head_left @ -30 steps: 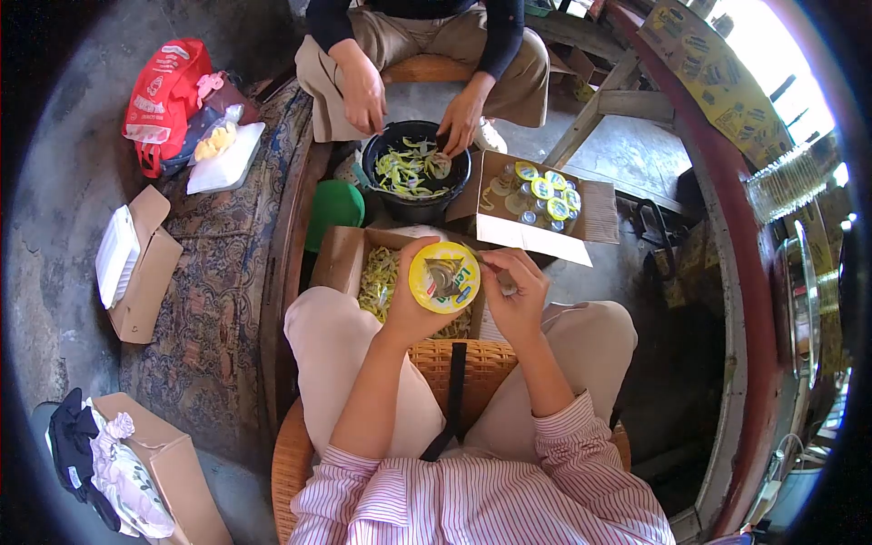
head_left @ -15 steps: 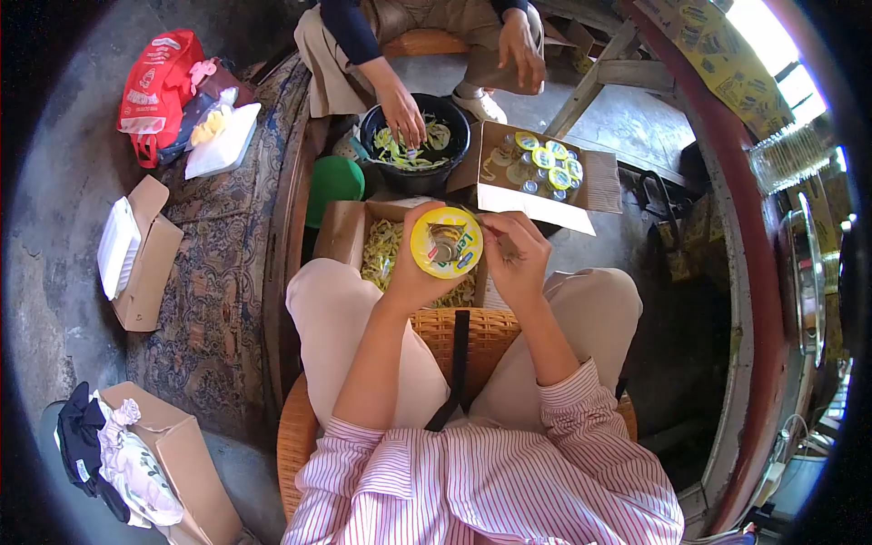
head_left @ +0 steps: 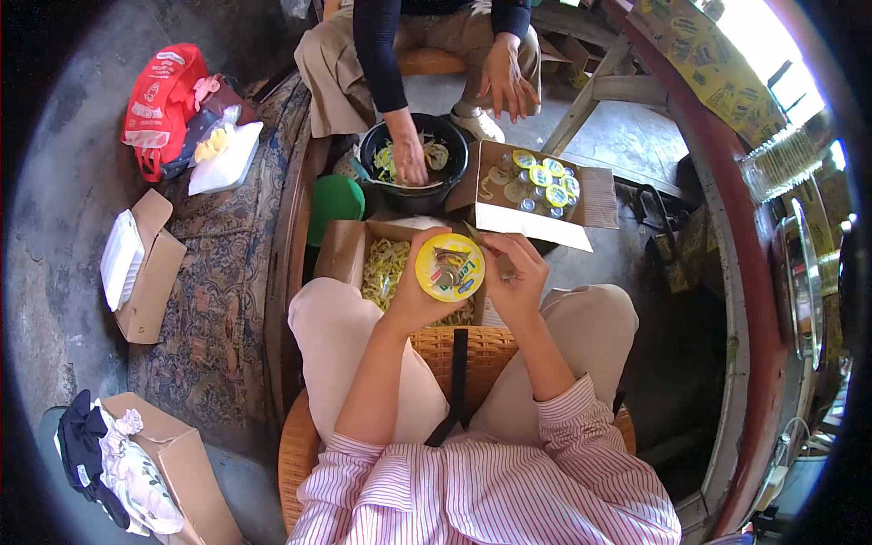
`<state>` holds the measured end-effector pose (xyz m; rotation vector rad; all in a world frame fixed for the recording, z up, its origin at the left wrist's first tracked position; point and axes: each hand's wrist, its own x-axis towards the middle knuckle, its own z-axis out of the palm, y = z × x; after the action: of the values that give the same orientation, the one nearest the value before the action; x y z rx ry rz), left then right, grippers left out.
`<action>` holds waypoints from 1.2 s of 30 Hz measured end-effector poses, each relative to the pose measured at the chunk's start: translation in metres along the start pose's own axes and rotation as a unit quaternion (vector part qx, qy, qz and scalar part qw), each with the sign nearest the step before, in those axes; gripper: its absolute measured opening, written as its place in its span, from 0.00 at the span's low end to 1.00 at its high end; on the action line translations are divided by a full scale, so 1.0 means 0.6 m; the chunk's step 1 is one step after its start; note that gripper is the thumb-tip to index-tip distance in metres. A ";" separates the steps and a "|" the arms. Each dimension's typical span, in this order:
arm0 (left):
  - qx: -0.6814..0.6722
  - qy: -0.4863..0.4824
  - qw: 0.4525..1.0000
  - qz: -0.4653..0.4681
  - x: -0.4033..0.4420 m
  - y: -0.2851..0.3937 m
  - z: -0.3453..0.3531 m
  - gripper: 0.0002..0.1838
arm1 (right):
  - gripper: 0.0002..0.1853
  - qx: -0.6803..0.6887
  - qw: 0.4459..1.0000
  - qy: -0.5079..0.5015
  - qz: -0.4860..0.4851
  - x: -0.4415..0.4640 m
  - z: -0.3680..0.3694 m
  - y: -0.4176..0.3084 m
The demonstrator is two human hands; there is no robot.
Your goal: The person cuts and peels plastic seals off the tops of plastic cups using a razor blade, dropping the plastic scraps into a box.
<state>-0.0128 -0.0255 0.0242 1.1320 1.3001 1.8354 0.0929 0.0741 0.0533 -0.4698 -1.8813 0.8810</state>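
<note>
My left hand (head_left: 416, 300) is wrapped round a plastic cup (head_left: 450, 268) with a yellow printed seal facing up at me. My right hand (head_left: 516, 277) is closed at the cup's right edge, fingertips pinched. A thin dark sliver shows near those fingertips, too small to name. Beneath the cup, a cardboard box (head_left: 343, 250) holds a heap of yellow-green strips (head_left: 386, 263), partly hidden by my hands. Further off, an open carton (head_left: 595, 195) contains several small clear cups with yellow lids (head_left: 554, 194).
Opposite me sits a person whose hand (head_left: 411, 162) reaches into a black bucket (head_left: 372, 186) of strips. A green rounded object (head_left: 334, 209) stands beside it. To my left are a red bag (head_left: 163, 104), white foam boxes (head_left: 123, 254) and a carton of clothes (head_left: 186, 463).
The co-worker's hand has gone deeper into the bucket and their other hand has lowered. My hands and the cup sit slightly lower in view, with the grip unchanged.
</note>
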 end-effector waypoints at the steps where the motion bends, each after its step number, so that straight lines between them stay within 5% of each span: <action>1: 0.008 -0.001 1.000 -0.004 -0.001 0.000 -0.001 0.43 | 0.09 -0.010 1.000 0.005 -0.007 -0.001 -0.001 0.004; 19: 0.018 -0.049 0.999 -0.008 -0.004 0.001 0.000 0.42 | 0.10 0.007 0.999 -0.011 -0.032 -0.008 -0.001 0.008; 31: 0.031 0.006 0.999 0.022 -0.003 -0.021 -0.006 0.43 | 0.07 -0.013 1.000 0.017 -0.006 -0.004 -0.013 0.012; 36: 0.029 0.003 1.000 -0.002 -0.001 -0.008 -0.013 0.37 | 0.10 -0.073 0.990 -0.040 -0.113 0.006 -0.024 0.016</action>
<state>-0.0197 -0.0275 0.0181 1.1539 1.3656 1.8091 0.1036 0.0880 0.0523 -0.3055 -2.0351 0.6226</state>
